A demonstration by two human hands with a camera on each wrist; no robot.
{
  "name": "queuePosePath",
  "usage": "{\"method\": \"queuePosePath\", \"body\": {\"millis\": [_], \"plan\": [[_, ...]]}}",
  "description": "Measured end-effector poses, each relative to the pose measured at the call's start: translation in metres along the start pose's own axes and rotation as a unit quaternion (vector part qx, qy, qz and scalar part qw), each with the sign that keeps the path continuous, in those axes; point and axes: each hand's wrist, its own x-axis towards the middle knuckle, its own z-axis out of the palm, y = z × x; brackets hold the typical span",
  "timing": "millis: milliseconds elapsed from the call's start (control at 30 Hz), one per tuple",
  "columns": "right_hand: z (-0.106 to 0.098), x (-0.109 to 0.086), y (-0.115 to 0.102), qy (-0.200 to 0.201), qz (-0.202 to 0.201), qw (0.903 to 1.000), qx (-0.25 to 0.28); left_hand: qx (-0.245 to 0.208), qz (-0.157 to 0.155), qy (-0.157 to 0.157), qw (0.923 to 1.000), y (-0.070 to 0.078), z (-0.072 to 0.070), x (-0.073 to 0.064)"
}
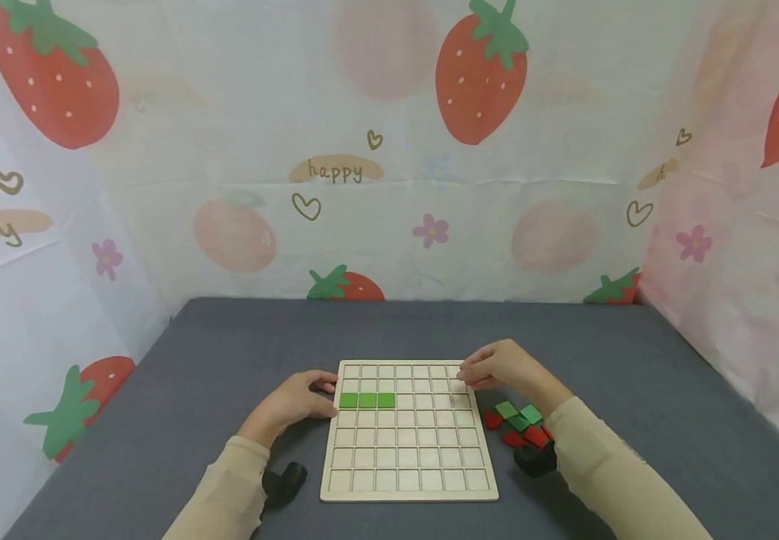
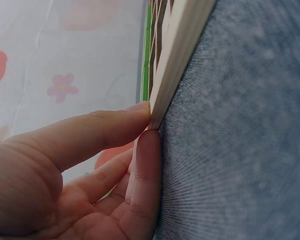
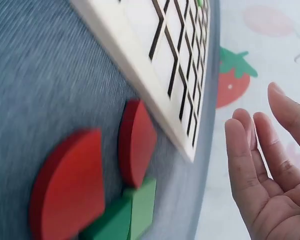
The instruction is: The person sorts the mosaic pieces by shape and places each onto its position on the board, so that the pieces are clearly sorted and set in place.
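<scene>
A pale wooden grid board [image 1: 410, 496] lies on the table, with three green square tiles [image 1: 367, 400] side by side in one row from its left edge. Thumb and fingertips of my left hand [image 1: 298, 397] touch the board's left side, the fingers fairly straight; the left wrist view shows the thumb [image 2: 105, 131] against the wooden edge. Over the far right corner is my right hand [image 1: 500, 367]. In the right wrist view its fingers [image 3: 240, 155] and thumb are apart, nothing between them.
Right of the board lie several loose pieces: green squares [image 1: 530, 413] and red rounded pieces [image 3: 70, 182], under and beside the right forearm. Black wrist straps [image 1: 286, 484] show at both sleeves. A strawberry-print curtain [image 1: 389, 240] stands behind the dark table [image 1: 261, 330].
</scene>
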Motion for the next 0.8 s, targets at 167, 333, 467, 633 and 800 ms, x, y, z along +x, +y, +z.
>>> {"method": "queuePosePath", "body": {"millis": [167, 333, 467, 633, 800], "plan": [[-0.016, -0.009, 0.008, 0.004, -0.002, 0.9997, -0.025, 0.001, 0.001, 0.003, 1.0000, 0.001, 0.001, -0.001], [-0.030, -0.017, 0.016, 0.013, 0.001, 0.9997, -0.023, 0.003, 0.002, 0.003, 1.0000, 0.001, 0.001, -0.001], [-0.039, -0.023, 0.022, 0.023, 0.005, 0.9994, -0.024, 0.002, 0.000, 0.002, 1.0000, 0.001, 0.000, -0.001], [-0.047, -0.027, 0.031, 0.037, 0.012, 0.9987, -0.032, -0.001, -0.001, 0.003, 1.0000, 0.002, 0.001, 0.000], [-0.056, -0.033, 0.040, 0.043, 0.010, 0.9983, -0.038, -0.002, -0.001, 0.004, 1.0000, 0.001, 0.001, 0.000]]}}
